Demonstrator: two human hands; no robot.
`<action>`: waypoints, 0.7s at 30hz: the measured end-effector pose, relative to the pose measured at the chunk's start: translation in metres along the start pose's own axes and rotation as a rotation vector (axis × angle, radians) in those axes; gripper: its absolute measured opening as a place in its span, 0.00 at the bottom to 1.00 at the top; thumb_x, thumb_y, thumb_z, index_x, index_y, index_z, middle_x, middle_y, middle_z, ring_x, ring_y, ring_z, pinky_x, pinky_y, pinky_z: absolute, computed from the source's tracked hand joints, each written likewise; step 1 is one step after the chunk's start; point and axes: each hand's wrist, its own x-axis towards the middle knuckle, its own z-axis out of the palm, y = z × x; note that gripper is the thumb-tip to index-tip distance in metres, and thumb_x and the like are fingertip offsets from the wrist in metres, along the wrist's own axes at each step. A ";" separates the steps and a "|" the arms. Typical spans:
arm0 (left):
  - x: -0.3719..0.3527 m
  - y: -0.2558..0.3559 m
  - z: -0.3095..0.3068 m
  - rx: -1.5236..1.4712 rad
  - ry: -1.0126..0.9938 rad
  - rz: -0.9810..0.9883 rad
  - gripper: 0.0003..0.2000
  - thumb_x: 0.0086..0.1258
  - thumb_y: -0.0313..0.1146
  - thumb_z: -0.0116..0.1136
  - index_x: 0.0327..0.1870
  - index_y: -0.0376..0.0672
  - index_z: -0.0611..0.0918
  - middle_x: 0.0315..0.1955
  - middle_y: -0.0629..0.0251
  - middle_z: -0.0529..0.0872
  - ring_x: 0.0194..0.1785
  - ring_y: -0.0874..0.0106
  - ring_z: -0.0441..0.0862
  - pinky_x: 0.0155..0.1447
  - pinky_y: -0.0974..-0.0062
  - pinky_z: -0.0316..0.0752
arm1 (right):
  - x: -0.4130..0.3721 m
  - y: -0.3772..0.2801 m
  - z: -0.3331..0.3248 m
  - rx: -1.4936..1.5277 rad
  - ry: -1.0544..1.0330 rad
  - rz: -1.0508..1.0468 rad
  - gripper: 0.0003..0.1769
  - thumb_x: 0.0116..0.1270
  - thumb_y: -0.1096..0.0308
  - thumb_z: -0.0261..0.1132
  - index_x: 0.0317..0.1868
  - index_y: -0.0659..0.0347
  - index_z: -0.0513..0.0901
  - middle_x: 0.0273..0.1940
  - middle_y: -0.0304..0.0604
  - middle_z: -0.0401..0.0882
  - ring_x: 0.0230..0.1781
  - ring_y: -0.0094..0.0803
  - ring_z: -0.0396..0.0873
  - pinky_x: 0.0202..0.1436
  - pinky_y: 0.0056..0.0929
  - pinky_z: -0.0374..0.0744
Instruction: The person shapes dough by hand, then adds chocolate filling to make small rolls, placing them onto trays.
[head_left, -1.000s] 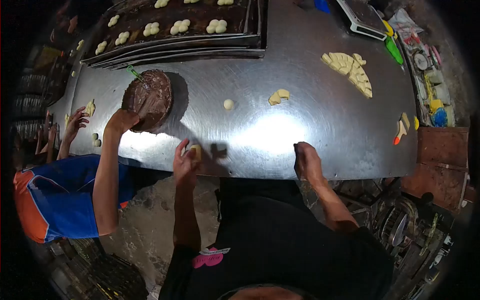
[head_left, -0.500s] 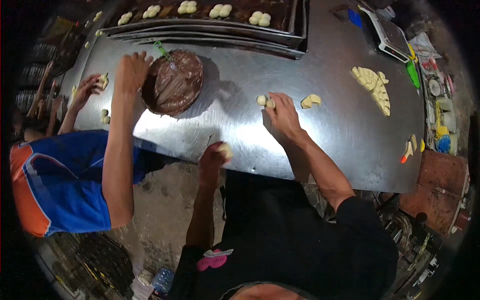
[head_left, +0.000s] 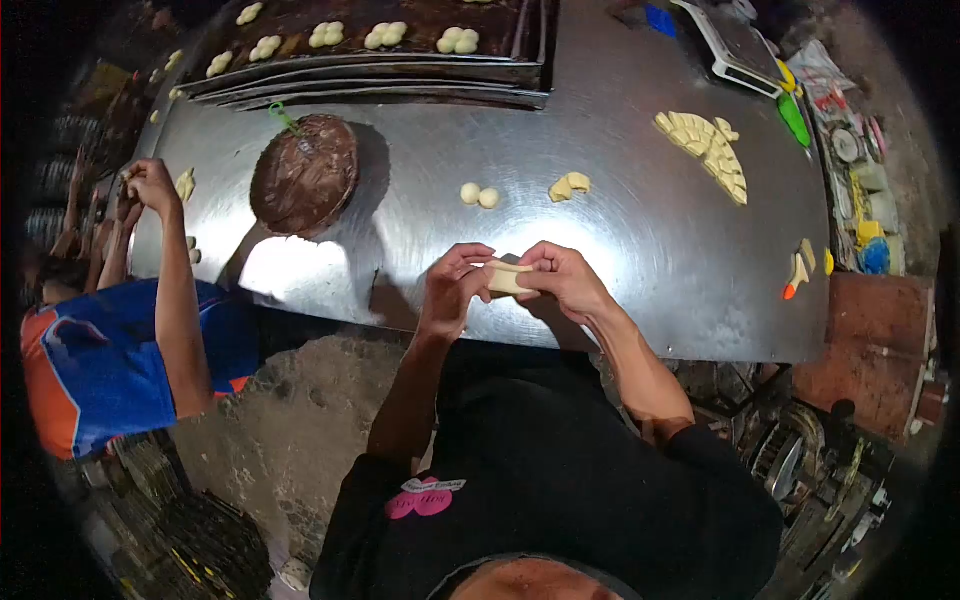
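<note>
A pale piece of dough (head_left: pixel 510 279) is stretched between my two hands, above the near part of the metal table. My left hand (head_left: pixel 455 288) pinches its left end. At its right end, the fingers and thumb of my right hand (head_left: pixel 565 284) grip it. Just beyond my hands lie two round dough balls (head_left: pixel 479 195), side by side and touching. To their right sit small cut dough pieces (head_left: pixel 570 186). A round bowl of brown filling (head_left: pixel 305 180), with a green-handled tool (head_left: pixel 283 116) in it, stands to the left.
Stacked trays (head_left: pixel 400 80) at the back carry clusters of dough balls (head_left: pixel 458 40). More cut dough (head_left: pixel 705 150) lies at right, near a scale (head_left: pixel 730 50) and an orange-tipped tool (head_left: pixel 795 275). A co-worker in blue and orange (head_left: pixel 130 350) handles something at left.
My right hand has left the dough balls and come to the near side, joining my left hand on the dough. The co-worker's arm has moved away from the bowl. The view has shifted.
</note>
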 end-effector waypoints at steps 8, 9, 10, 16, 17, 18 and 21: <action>-0.023 -0.030 -0.001 0.116 0.305 0.128 0.19 0.77 0.34 0.43 0.64 0.35 0.71 0.58 0.53 0.76 0.59 0.62 0.76 0.62 0.69 0.70 | 0.036 0.016 0.072 0.629 -0.029 -0.003 0.29 0.70 0.75 0.58 0.70 0.62 0.61 0.47 0.46 0.79 0.48 0.29 0.78 0.50 0.26 0.76; -0.023 -0.036 -0.011 0.294 0.347 0.139 0.20 0.78 0.35 0.42 0.66 0.35 0.70 0.60 0.51 0.75 0.62 0.57 0.74 0.66 0.66 0.67 | 0.042 0.017 0.083 0.684 0.051 0.035 0.30 0.70 0.75 0.58 0.71 0.62 0.60 0.48 0.45 0.79 0.48 0.30 0.78 0.49 0.26 0.76; -0.024 -0.035 -0.019 0.370 0.383 0.198 0.20 0.77 0.34 0.44 0.66 0.35 0.70 0.65 0.48 0.70 0.67 0.52 0.68 0.70 0.64 0.62 | 0.052 0.020 0.091 0.633 0.026 0.027 0.29 0.70 0.71 0.59 0.70 0.60 0.63 0.46 0.41 0.78 0.46 0.28 0.76 0.52 0.30 0.75; -0.063 0.005 -0.069 0.630 0.528 0.287 0.19 0.71 0.29 0.54 0.63 0.38 0.74 0.70 0.53 0.65 0.70 0.59 0.66 0.68 0.67 0.66 | 0.161 -0.013 0.154 -0.548 -0.139 -0.361 0.29 0.65 0.79 0.57 0.67 0.61 0.65 0.42 0.45 0.80 0.37 0.37 0.79 0.42 0.32 0.78; -0.069 0.005 -0.082 0.645 0.520 0.254 0.19 0.71 0.26 0.54 0.63 0.40 0.75 0.70 0.55 0.64 0.69 0.63 0.68 0.65 0.70 0.71 | 0.188 -0.016 0.165 -0.776 -0.139 -0.573 0.28 0.63 0.79 0.57 0.65 0.60 0.67 0.42 0.50 0.79 0.40 0.42 0.80 0.43 0.36 0.78; -0.074 0.006 -0.092 0.522 0.553 0.250 0.17 0.69 0.28 0.57 0.59 0.39 0.78 0.67 0.53 0.68 0.69 0.57 0.67 0.67 0.64 0.67 | 0.213 -0.018 0.176 -1.000 -0.139 -0.789 0.27 0.61 0.79 0.56 0.62 0.60 0.69 0.42 0.55 0.79 0.43 0.47 0.80 0.45 0.40 0.78; -0.089 0.005 -0.128 0.507 0.656 0.187 0.15 0.69 0.27 0.58 0.57 0.41 0.79 0.65 0.55 0.72 0.60 0.63 0.77 0.55 0.72 0.75 | 0.262 -0.029 0.205 -1.334 -0.417 -0.959 0.23 0.62 0.78 0.53 0.59 0.58 0.71 0.45 0.60 0.79 0.44 0.56 0.79 0.47 0.46 0.77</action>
